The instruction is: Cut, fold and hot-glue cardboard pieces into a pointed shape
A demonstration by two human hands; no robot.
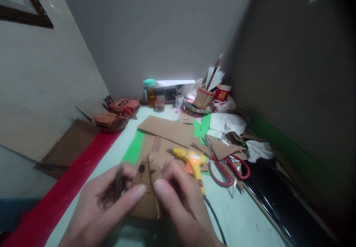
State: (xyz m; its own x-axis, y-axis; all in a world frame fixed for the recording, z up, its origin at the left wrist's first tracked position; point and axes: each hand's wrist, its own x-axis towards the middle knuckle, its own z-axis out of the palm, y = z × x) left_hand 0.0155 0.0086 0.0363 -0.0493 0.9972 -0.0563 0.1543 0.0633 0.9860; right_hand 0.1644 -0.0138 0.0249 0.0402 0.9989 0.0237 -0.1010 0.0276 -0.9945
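Note:
Close to me, my left hand (111,202) and my right hand (180,199) hold a folded cardboard piece (143,202) printed with a wine-glass mark. Its narrow end points away from me. My left thumb presses on the printed face, and a rough-edged strip shows beside my left fingers. The right thumb and forefinger pinch the piece's right flap by the seam. Just beyond my right hand lies a yellow hot glue gun (194,162) with its orange light lit and a glue stick in its back. Red-handled scissors (222,165) lie to its right on cardboard scraps.
Flat cardboard sheets (169,128) lie ahead on the pale table. At the back stand a teal-lidded bottle (150,93) and a cardboard holder (203,98) with glue sticks and a brush. Brown models (109,121) sit back left; a glossy black object (275,199) is at right.

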